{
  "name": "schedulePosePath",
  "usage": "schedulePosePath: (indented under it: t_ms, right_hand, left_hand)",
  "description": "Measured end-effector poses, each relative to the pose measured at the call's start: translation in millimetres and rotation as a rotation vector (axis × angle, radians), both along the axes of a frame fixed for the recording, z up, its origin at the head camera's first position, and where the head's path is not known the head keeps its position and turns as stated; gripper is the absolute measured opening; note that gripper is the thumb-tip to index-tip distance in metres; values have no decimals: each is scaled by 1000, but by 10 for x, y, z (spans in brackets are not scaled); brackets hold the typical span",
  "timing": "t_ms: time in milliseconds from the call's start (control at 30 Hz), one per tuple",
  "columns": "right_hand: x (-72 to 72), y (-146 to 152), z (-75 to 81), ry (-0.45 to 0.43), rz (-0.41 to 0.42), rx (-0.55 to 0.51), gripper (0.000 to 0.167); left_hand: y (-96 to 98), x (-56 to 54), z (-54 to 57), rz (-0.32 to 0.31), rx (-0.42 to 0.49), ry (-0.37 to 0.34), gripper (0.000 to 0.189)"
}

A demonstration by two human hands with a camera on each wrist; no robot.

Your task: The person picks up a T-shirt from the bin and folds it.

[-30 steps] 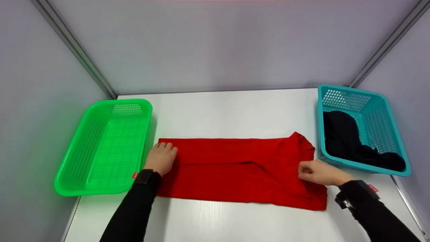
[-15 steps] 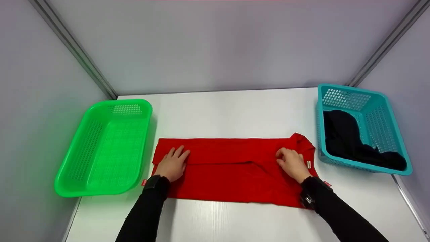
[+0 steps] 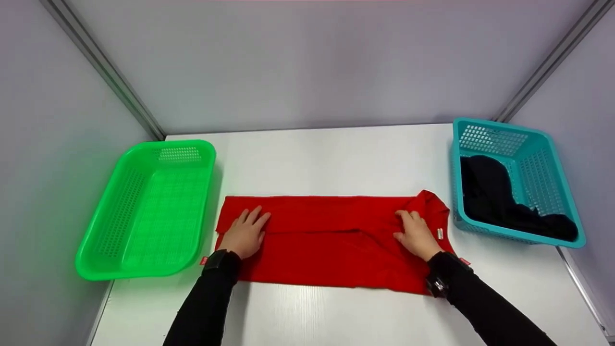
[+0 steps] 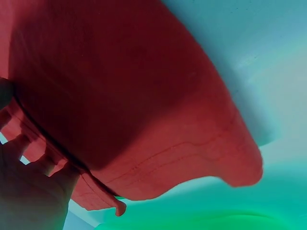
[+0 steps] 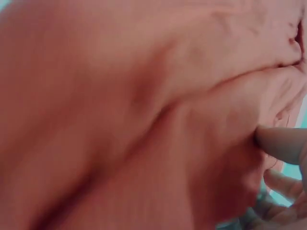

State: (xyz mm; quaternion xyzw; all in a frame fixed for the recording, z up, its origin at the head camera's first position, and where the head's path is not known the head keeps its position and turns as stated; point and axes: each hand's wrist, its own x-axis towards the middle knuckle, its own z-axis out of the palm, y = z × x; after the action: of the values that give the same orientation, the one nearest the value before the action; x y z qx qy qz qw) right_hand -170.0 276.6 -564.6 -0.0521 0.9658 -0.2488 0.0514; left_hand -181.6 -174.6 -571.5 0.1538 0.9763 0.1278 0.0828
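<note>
A red shirt (image 3: 312, 257) lies folded into a long strip across the white table, with a lengthwise layer edge along its middle. Its right end is bunched, and a small white label shows there. My left hand (image 3: 244, 235) rests on the shirt's left end with fingers spread; in the left wrist view the red fabric (image 4: 124, 86) fills much of the picture beside the fingers. Toward the right end, my right hand (image 3: 417, 235) touches the cloth, thumb and forefinger apart. Up close in the right wrist view, its thumb (image 5: 283, 143) presses on the wrinkled fabric.
A green basket (image 3: 204, 211) stands on the left, with nothing seen inside. At the right stands a blue basket (image 3: 543, 139) holding a black cloth item (image 3: 490, 192). Grey panels (image 3: 307, 62) enclose the table (image 3: 307, 158) at the back and sides.
My left hand has shifted slightly right on the shirt and spread its fingers. My right hand has moved left from the right edge onto the cloth, uncovering the white label; its fingers have loosened.
</note>
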Motion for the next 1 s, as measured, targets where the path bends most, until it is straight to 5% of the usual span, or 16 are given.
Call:
schedulePosePath:
  t_ms: [100,200,267,367,467,567,633,767,1000]
  right_hand:
    - [-1,16,-17,-44,-43,-59,51]
    - [30,7,-24,6,-43,-95,42]
    - [62,-5,-23,68,19,-132,34]
    - [129,-16,13,130,242,-232,25]
    - [196,-20,105,-5,471,-352,18]
    - [234,-28,197,-172,504,-380,22]
    - [244,-35,218,-170,450,-289,20]
    - [279,-62,176,-64,329,52,13]
    - [325,-230,51,61,182,394,59]
  left_hand:
    - [3,2,-2,2,4,9,51]
    - [3,2,-3,1,7,22,51]
    - [1,2,-7,0,7,25,50]
    - [-1,1,-13,-3,7,18,51]
    - [1,-3,-9,3,11,10,52]
    - [1,-6,-3,10,12,3,53]
    - [-1,-3,0,9,10,-2,53]
    - [-12,10,9,3,14,-10,53]
    - [9,67,-7,24,36,-55,60]
